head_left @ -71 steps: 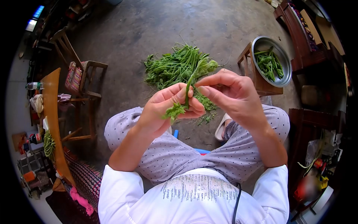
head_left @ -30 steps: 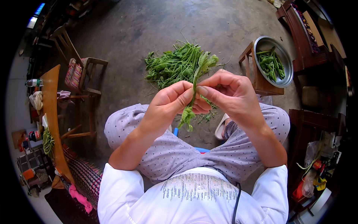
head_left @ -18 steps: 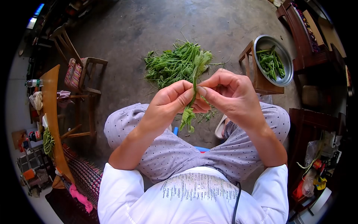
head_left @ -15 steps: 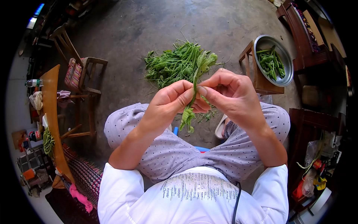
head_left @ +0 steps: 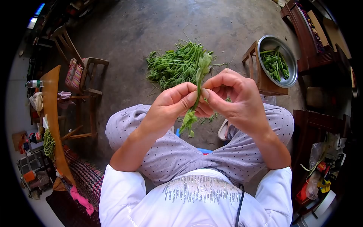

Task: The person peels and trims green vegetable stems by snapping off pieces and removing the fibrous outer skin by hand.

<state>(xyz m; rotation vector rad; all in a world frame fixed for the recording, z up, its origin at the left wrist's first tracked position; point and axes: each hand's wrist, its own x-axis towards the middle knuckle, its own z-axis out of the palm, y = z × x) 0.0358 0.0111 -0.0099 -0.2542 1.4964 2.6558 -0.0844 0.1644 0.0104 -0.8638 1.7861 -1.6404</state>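
My left hand pinches a leafy green stem between thumb and forefinger, holding it nearly upright above my lap. A pale, folded leaf tops the stem, and a smaller leaf hangs at its lower end below my fingers. Thumb and forefinger of my right hand are closed against the same stem from the other side; a small green bit shows under that thumb. Behind my hands, a heap of leafy greens with long thin stems lies on the floor. Green scraps are scattered beneath my hands.
To the right, a metal basin holding greens sits on a wooden stool. A wooden chair and a table stand on the left. Dark wooden furniture lines the right side. My slippered foot is below my hands.
The stem's upper leaf has turned and drawn in, now narrower and more upright. Its lower leaf has shifted slightly left. My right hand's fingertips have moved slightly right and down.
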